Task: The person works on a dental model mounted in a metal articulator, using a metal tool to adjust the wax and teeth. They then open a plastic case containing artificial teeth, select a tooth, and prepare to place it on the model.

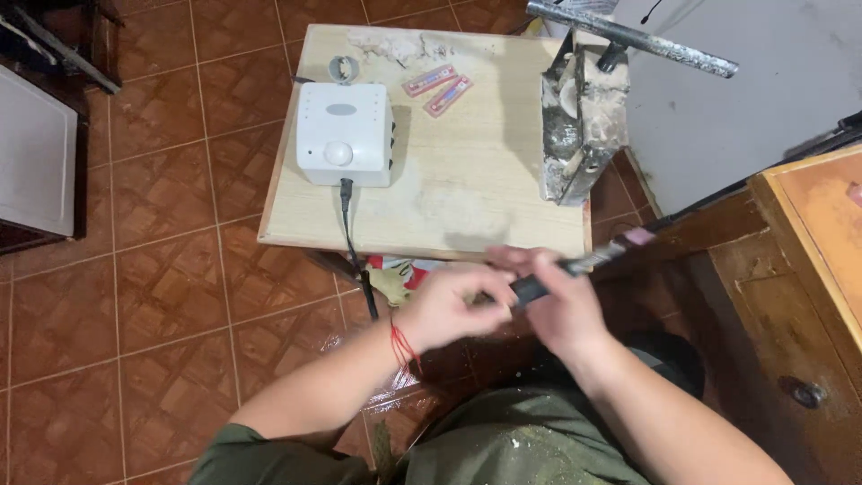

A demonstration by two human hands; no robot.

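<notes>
Holding a slim dark handpiece (575, 267) over the lap, just off the near edge of the small wooden table (467, 198), tip angling up and to the right with a pale pinkish bit (639, 237) showing at the far end. Wrapping the right hand (561, 310) around the black grip section, fingers curled tight on the shaft. Bringing the left hand (449, 305) in from the left, thumb and fingertips pressed together at the near end of the tool, blurred, so impossible to tell whether pinching a small part or only the handpiece itself. Resting untouched on the far left of the table: the white control box (346, 133) with a round knob on its near face, black cable (352, 238) trailing off the near edge and down toward the lap. Lying farther back, two small pink packets (438, 87), well apart from both hands, and a small roll of tape (343, 68) behind the box. Standing at the right of the table, a dusty metal press (579, 121) with a long handle bar (633, 38) across the top. Judging by white dust already smeared over the tabletop and flecks on the green clothing (521, 449), looking like some grinding already done; judging by both hands busy on the tool itself and no workpiece in sight, looking like a fitting or adjusting stage, with the actual work on a piece not yet under way at this point.
</notes>
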